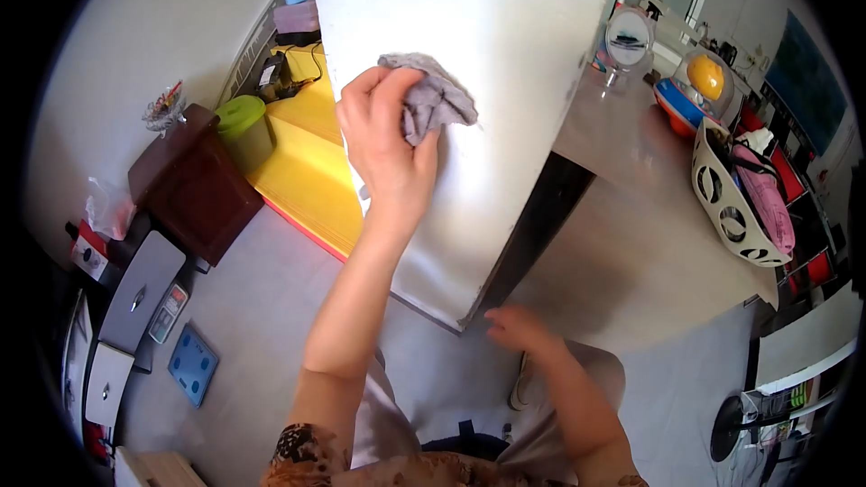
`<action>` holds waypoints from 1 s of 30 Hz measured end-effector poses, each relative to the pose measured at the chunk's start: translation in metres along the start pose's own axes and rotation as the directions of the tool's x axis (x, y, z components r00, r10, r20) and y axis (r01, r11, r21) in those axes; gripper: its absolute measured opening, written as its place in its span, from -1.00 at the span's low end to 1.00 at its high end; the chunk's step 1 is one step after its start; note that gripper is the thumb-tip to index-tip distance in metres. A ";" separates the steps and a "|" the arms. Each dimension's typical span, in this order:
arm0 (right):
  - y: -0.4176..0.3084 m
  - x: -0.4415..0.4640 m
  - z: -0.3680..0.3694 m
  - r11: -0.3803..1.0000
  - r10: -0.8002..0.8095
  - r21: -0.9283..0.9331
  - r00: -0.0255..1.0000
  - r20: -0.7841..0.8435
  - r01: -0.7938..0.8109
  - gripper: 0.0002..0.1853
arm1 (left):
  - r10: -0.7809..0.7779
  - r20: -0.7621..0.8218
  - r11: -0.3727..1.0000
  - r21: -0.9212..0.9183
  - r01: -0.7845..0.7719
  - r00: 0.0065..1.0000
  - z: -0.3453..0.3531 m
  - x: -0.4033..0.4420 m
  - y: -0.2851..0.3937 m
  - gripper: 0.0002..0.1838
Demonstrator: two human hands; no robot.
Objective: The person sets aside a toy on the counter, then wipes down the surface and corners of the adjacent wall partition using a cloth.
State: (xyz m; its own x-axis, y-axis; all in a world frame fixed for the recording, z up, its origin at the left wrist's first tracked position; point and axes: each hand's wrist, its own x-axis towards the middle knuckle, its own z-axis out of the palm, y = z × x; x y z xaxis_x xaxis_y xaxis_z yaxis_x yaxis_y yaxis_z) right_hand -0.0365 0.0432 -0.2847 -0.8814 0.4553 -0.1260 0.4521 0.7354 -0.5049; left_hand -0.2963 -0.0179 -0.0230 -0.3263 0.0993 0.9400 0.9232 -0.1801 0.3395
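A crumpled grey cloth [437, 106] is pressed against the white face of a pillar-like wall [514, 45]. My left hand [388, 131] grips the cloth from the left, fingers bent over it and thumb along its lower edge. Lower down, my right hand [521, 329] hangs near the bottom corner of the wall, apart from it. Its fingers are loosely bent and a little apart, with nothing visible in them.
Yellow steps [307, 180] rise behind the wall at left, beside a green bin [244, 131] and a dark red cabinet [194, 180]. At right, a brown table [622, 252] bears a white basket [726, 207] and a round mirror [629, 36]. A blue scale [193, 364] lies on the floor.
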 end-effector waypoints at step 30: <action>-0.015 -0.046 -0.029 0.981 0.180 -0.087 0.983 0.047 -0.175 -0.56 | -0.543 0.220 0.832 0.011 0.555 0.810 0.021 -0.189 0.051 -0.65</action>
State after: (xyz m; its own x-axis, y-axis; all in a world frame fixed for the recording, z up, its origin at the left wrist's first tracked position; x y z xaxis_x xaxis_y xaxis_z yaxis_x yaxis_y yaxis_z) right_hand 0.0012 0.0254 -0.2466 -0.7913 0.5557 -0.2549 0.6096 0.6850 -0.3990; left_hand -0.1831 -0.0251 -0.1840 -0.7214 0.3934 0.5700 0.5891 -0.0841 0.8036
